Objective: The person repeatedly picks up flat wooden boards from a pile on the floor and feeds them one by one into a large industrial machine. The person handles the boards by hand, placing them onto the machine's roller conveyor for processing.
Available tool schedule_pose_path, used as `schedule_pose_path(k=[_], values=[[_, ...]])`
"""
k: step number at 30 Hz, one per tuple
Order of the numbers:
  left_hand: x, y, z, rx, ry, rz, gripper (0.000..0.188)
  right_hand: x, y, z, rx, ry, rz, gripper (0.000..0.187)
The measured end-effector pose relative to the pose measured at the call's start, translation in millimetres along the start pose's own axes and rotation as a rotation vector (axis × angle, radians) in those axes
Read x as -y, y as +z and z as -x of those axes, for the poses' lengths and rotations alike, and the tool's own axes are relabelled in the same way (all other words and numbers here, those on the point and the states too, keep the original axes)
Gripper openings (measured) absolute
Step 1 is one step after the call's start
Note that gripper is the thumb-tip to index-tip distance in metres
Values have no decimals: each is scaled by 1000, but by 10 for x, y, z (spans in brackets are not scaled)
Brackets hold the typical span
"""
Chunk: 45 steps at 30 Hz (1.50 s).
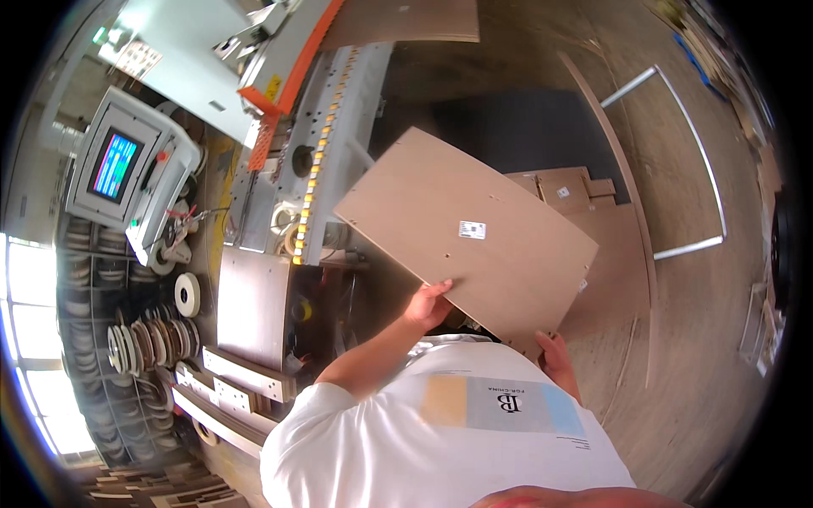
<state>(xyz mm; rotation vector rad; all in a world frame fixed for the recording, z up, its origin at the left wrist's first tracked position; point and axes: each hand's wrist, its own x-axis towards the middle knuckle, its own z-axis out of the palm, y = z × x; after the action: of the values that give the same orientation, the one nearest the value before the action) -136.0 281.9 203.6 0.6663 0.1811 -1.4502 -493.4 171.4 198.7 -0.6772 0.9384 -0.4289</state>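
Left hand (428, 305) and right hand (555, 354) gripping near edge of tan board (466, 229); board hiding fingers, covering stacked panels (576, 190) on floor

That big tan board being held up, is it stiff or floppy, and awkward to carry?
Probably stiff: the wooden panel stays flat though the left hand and right hand grip only its near edge. Likely awkward, since it is broad and mostly overhangs. Its smooth face may slip.
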Motion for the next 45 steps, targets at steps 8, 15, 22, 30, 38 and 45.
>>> schedule_pose_path(k=[8, 15, 22, 30, 38, 45], values=[[-817, -1052, 131, -39, 348, -12, 63, 219, 1284, -1067, 185, 153, 570, 44], [-1441, -1591, 130, -365, 519, -21, 60, -280, 1912, -2095, 288, 128, 928, 43], [-1585, -1293, 192, -886, 622, -224, 93, -320, 2600, -2390, 431, 153, 748, 77], [-1804, -1100, 20, -783, 669, -260, 100, -165, 2941, -2449, 469, 122, 482, 105], [-2156, -935, -565, -720, 711, -184, 99, -17, 2922, -2908, 412, -7, 395, 100], [-2571, -921, -1376, -704, 738, -160, 97, 80, 2323, -2801, 328, 4, 536, 68]])
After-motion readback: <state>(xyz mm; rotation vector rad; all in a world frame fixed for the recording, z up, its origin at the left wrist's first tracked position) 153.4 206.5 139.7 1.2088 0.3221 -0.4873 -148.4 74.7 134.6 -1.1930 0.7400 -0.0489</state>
